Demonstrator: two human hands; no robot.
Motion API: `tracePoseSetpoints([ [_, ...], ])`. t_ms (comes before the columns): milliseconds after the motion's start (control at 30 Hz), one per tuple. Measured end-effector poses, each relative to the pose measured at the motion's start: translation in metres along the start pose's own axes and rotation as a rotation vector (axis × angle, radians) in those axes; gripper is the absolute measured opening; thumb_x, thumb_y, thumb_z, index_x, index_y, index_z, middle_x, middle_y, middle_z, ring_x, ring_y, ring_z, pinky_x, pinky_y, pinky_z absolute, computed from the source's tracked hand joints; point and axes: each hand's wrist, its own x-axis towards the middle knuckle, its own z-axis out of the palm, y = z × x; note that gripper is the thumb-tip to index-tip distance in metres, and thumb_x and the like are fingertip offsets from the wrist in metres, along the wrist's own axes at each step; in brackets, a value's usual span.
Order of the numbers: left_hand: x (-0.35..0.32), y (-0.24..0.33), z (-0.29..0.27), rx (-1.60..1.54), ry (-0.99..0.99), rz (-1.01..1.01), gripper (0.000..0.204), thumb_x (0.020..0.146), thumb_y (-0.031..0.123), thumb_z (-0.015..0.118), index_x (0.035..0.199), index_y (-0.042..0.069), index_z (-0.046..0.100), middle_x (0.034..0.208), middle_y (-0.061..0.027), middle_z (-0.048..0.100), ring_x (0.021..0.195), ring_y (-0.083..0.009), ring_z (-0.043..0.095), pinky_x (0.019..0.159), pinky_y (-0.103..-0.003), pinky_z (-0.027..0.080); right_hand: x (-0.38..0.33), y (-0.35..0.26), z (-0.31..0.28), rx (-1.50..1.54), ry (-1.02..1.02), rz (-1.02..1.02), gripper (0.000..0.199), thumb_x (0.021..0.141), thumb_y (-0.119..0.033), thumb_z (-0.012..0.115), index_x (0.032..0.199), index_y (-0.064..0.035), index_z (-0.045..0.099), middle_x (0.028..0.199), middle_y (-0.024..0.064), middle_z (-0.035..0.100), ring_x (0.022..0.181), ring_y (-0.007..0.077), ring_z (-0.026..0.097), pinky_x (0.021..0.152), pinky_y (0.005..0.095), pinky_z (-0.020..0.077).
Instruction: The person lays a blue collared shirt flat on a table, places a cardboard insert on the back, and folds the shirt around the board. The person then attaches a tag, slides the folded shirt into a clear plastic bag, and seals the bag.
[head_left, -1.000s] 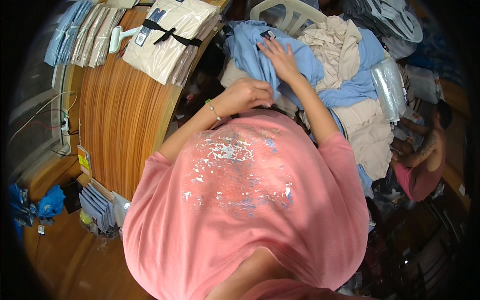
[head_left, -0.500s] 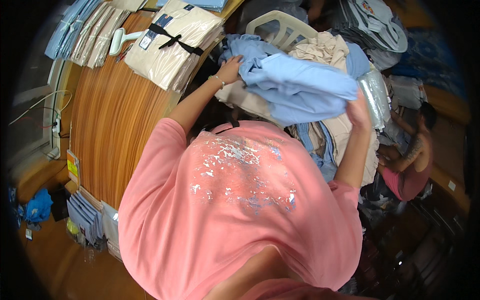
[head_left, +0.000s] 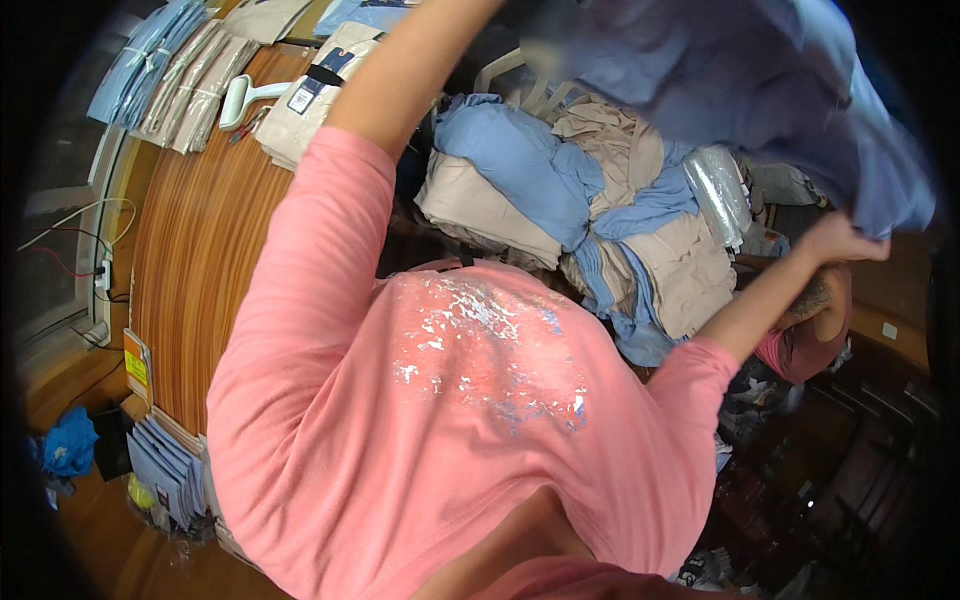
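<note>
A blue cloth garment [head_left: 720, 80] is spread in the air across the upper right, blurred by motion. My right hand [head_left: 843, 240] is closed on its lower right edge, out to the right. My left arm reaches up past the top edge, so that hand is out of sight. Below the raised cloth lies a heap with a crumpled blue garment [head_left: 515, 150], beige cloth [head_left: 615, 150] and folded beige pieces [head_left: 485, 210]. Several blue and beige layers hang at the heap's near side.
To the left stands a wood-grain table [head_left: 215, 260] with a bagged beige stack [head_left: 335, 75], a white lint roller [head_left: 245, 98] and tied blue packs [head_left: 150, 60]. Behind the heap is a pale plastic chair [head_left: 535, 90]. A co-worker [head_left: 815, 320] sits at the right.
The blue garment has gone from a bunched bundle on the heap to spread out and raised. Both arms have lifted; my left hand has left the view and my right has moved outward.
</note>
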Motion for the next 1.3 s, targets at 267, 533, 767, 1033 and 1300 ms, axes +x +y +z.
tracePoseSetpoints([
  [267, -0.44, 0.079, -0.136, -0.172, -2.158, -0.235, 0.019, 0.07, 0.009, 0.058, 0.085, -0.001, 0.062, 0.08, -0.0196, 0.063, 0.075, -0.0317, 0.061, 0.069, -0.041, 0.048, -0.413, -0.06, -0.164, 0.094, -2.635, 0.594, 0.054, 0.074, -0.025, 0.069, 0.113, 0.0039, 0.048, 0.1, 0.0121, 0.056, 0.081, 0.0212, 0.057, 0.063, 0.0318, 0.0488],
  [533, -0.23, 0.064, -0.176, -0.389, -1.438, -0.789, 0.026, 0.074, 0.012, 0.06, 0.097, 0.0, 0.059, 0.091, -0.0208, 0.063, 0.088, -0.0337, 0.06, 0.079, -0.037, 0.046, -0.252, 0.011, -0.114, 0.064, -1.822, 0.696, 0.037, 0.077, -0.026, 0.068, 0.102, -0.0007, 0.058, 0.08, 0.0051, 0.059, 0.062, 0.0121, 0.053, 0.057, 0.0267, 0.0445],
  [767, -0.101, 0.094, -0.204, -0.501, -0.786, -1.325, 0.025, 0.086, 0.018, 0.057, 0.102, -0.002, 0.052, 0.101, -0.0015, 0.055, 0.091, -0.0096, 0.048, 0.082, -0.025, 0.04, -0.093, -0.035, -0.031, 0.182, -0.892, 0.025, 0.014, 0.074, -0.007, 0.066, 0.086, -0.0023, 0.061, 0.103, 0.0089, 0.06, 0.093, 0.0201, 0.054, 0.083, 0.0278, 0.0397],
  [1033, -0.094, 0.081, -0.236, -0.039, -0.466, -1.005, 0.014, 0.092, 0.018, 0.051, 0.088, 0.006, 0.047, 0.072, 0.0042, 0.044, 0.066, -0.0056, 0.039, 0.059, -0.02, 0.033, -0.095, -0.055, 0.057, 1.128, -0.931, 0.849, 0.015, 0.09, -0.005, 0.045, 0.104, -0.0003, 0.045, 0.115, 0.0155, 0.052, 0.105, 0.0201, 0.05, 0.096, 0.0303, 0.0348],
  [1300, -0.033, 0.103, -0.3, -0.105, -0.311, -1.078, 0.014, 0.081, -0.003, 0.056, 0.091, 0.003, 0.049, 0.09, -0.0041, 0.059, 0.085, -0.0097, 0.054, 0.077, -0.022, 0.042, -0.07, -0.104, 0.152, 1.25, -0.952, 0.655, 0.016, 0.089, -0.003, 0.049, 0.105, -0.0024, 0.052, 0.094, 0.0, 0.052, 0.086, 0.0078, 0.047, 0.081, 0.0194, 0.0358],
])
